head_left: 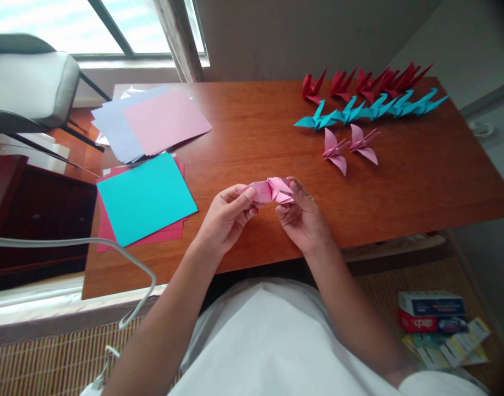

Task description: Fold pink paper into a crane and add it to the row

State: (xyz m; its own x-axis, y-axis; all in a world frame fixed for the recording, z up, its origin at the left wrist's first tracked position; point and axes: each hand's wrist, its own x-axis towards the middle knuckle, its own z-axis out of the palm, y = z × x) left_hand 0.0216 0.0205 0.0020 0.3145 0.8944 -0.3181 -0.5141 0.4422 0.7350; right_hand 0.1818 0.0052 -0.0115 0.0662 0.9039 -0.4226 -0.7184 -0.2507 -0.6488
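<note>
left hand (225, 217): thumb and fingers pinching the left end of the pink paper (261, 191) | right hand (305, 223): thumb and fingers gripping its right end | paper: held above table (252, 132), near front edge | two pink cranes (331, 143): beyond it, to the right | sheets (147, 198): on table's left

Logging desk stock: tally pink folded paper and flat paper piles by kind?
Pink folded-paper birds on the table: 2
Pink folded-paper piece in both hands: 1
Flat coloured-paper piles: 2
Total: 5
</note>
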